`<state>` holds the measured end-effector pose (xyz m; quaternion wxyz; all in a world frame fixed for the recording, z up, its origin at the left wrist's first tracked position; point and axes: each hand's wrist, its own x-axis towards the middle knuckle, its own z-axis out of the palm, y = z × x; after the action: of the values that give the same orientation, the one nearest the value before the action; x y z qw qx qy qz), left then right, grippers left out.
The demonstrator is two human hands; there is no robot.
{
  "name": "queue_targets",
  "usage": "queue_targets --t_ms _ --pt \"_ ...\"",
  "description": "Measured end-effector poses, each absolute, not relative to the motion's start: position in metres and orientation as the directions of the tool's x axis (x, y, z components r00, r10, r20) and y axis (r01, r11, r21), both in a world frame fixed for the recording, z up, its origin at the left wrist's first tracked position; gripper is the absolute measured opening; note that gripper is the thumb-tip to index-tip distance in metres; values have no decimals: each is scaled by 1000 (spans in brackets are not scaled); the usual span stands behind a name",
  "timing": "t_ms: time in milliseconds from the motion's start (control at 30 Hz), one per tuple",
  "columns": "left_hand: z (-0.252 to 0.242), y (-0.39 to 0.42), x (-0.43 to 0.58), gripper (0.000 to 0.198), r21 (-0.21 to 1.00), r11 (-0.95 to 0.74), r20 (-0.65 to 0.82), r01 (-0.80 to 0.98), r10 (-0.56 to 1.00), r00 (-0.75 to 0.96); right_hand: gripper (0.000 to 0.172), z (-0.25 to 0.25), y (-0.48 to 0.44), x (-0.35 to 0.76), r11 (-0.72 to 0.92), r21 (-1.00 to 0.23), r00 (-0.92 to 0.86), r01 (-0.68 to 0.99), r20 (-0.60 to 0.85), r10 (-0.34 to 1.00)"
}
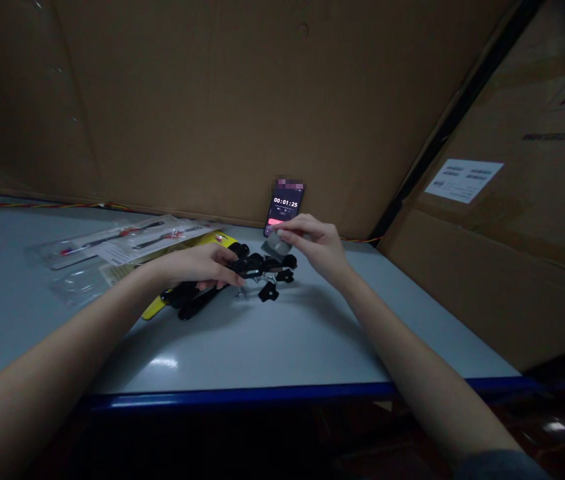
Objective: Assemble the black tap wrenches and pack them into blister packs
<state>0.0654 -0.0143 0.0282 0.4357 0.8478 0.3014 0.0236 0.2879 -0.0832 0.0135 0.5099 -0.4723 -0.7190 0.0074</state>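
My left hand (207,265) is closed, with thumb and fingers round a black plastic part (251,265) among a pile of similar pieces. My right hand (318,245) pinches a small grey, partly see-through flat piece (276,247) above the back of that pile; its exact kind is unclear. Just in front lies a black lobed knob (268,292), with another black knob (285,275) behind it. Small silver screws (241,292) are scattered between the hands. Under my left hand rest long black handle-like parts (197,303) and a yellow strip (155,308).
A phone (285,203) showing a running timer leans against the cardboard wall (202,120). Clear plastic packs (107,243) with tools inside lie at the left. A large carton (512,220) stands on the right. The table's blue edge (242,398) runs along the front.
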Motion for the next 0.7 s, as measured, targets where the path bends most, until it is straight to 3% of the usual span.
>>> queue_targets --t_ms 167,367,533,700 --pt "32 -24 63 35 775 -463 -228 430 429 874 14 11 -88 261 663 -376 -329 647 647 688" --pt "25 -27 68 35 782 -451 -224 431 443 868 16 5 -85 258 704 -246 -435 666 638 635" --pt "26 -29 69 36 771 -456 -224 445 461 859 17 1 -86 257 731 -264 -464 629 627 626" --pt "26 -27 69 36 784 -436 -216 441 475 853 18 2 -88 255 669 -347 -406 658 585 702"
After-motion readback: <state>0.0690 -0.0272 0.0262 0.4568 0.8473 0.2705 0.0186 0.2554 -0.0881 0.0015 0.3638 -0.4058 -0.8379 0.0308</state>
